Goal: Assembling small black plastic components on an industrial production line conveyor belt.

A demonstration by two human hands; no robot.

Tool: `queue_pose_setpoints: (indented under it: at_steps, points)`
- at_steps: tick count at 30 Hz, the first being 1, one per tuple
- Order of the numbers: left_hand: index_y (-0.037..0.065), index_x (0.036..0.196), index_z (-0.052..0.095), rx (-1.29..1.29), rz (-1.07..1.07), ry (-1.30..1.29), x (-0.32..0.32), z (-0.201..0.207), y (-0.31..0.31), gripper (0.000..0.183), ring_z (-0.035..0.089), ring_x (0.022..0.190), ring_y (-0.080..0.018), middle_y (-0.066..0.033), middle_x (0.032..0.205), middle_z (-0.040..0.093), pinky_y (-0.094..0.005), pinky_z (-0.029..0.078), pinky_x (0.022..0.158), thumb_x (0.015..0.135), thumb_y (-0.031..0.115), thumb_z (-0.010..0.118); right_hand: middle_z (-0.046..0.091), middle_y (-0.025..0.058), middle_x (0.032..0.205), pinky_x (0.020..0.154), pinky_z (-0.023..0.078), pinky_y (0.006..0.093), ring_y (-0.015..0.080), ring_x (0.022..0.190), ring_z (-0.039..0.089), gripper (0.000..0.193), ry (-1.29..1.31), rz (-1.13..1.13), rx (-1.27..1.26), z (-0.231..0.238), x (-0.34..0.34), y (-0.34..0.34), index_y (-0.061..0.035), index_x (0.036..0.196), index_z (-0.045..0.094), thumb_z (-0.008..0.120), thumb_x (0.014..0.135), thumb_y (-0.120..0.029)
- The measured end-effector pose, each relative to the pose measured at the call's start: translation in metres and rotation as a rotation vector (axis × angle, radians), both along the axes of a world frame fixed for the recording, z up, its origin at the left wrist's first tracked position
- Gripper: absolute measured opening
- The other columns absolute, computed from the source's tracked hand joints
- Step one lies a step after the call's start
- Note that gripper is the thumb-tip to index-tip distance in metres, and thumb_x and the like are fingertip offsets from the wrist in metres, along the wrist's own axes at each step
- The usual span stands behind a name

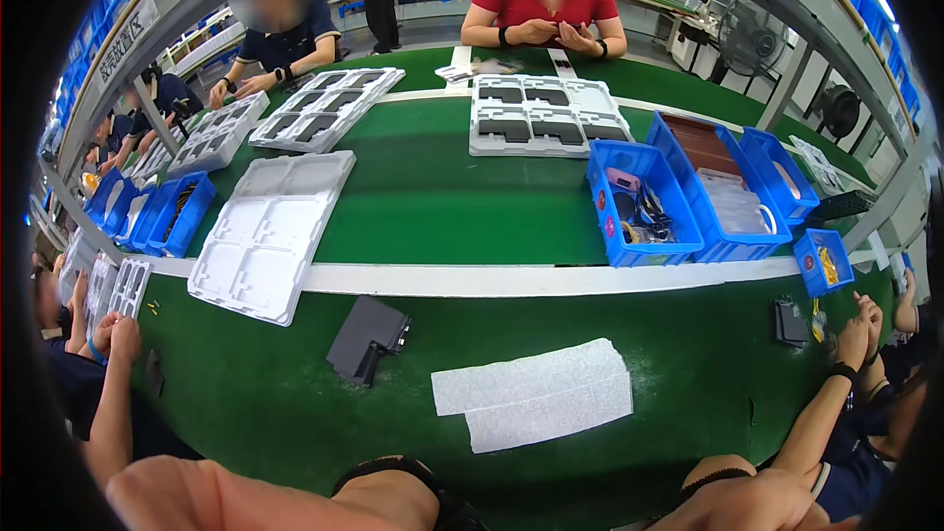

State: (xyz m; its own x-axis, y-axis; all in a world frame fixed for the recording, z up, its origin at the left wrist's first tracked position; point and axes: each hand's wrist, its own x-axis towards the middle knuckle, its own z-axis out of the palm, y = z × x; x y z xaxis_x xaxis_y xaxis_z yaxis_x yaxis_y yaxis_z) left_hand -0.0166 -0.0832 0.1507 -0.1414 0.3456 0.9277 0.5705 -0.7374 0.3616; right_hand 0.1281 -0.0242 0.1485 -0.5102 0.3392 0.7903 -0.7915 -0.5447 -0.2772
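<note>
At the lower edge, bare skin with a black band point(403, 467) around it shows on my left side. My left hand point(386, 503) is mostly cut off there, and its fingers are hidden. Farther right, beside a dark beaded bracelet point(718, 478), only a little of my right hand point(720, 465) shows; its fingers are hidden too. Whether either holds anything cannot be seen. Nearest to both on the green table lies a white, wrinkled sheet point(536, 395) with a lengthwise seam. Left of it sits a dark grey, notched plastic housing point(366, 339), apart from the hands.
A white tray point(270, 236) with moulded recesses crosses the white strip point(452, 279). Blue bins point(644, 246) stand beyond it at right. Farther trays point(551, 118) hold dark parts. Co-workers' hands point(123, 334) at left and hands point(857, 332) at right flank the table.
</note>
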Motion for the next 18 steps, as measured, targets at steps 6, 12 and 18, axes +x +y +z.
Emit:
queue_pose_setpoints:
  at_steps: [6, 12, 18]
  points:
    - [-0.005, 0.085, 0.057, -0.011, -0.016, -0.001, 0.001, 0.002, -0.003, 0.027, 0.053, 0.084, -0.0241, -0.0125, 0.088, 0.056, -0.0291, 0.043, 0.071, 0.081, 0.022, 0.057, 0.061, 0.0182, 0.077, 0.062, 0.047, 0.0351, 0.0308, 0.068, 0.058, 0.042, 0.119, 0.043, -0.078, 0.012, -0.010, -0.009, 0.0054, 0.094, 0.059, 0.055, 0.090, -0.036]
    - [-0.005, 0.086, 0.057, -0.015, 0.010, -0.010, -0.003, -0.002, -0.006, 0.028, 0.053, 0.084, -0.0240, -0.0127, 0.089, 0.056, -0.0291, 0.043, 0.071, 0.081, 0.022, 0.057, 0.061, 0.0168, 0.080, 0.061, 0.047, 0.0343, 0.0285, 0.067, 0.056, 0.037, 0.012, -0.116, 0.024, 0.006, -0.014, 0.010, 0.0047, 0.093, 0.059, 0.056, 0.089, -0.032]
    - [-0.005, 0.087, 0.057, -0.012, 0.013, -0.017, -0.002, -0.002, -0.008, 0.029, 0.053, 0.084, -0.0239, -0.0129, 0.089, 0.056, -0.0290, 0.043, 0.071, 0.081, 0.023, 0.057, 0.061, 0.0150, 0.083, 0.061, 0.046, 0.0334, 0.0257, 0.067, 0.053, 0.030, -0.109, -0.335, 0.156, 0.008, -0.005, 0.017, 0.0038, 0.092, 0.060, 0.057, 0.088, -0.026]
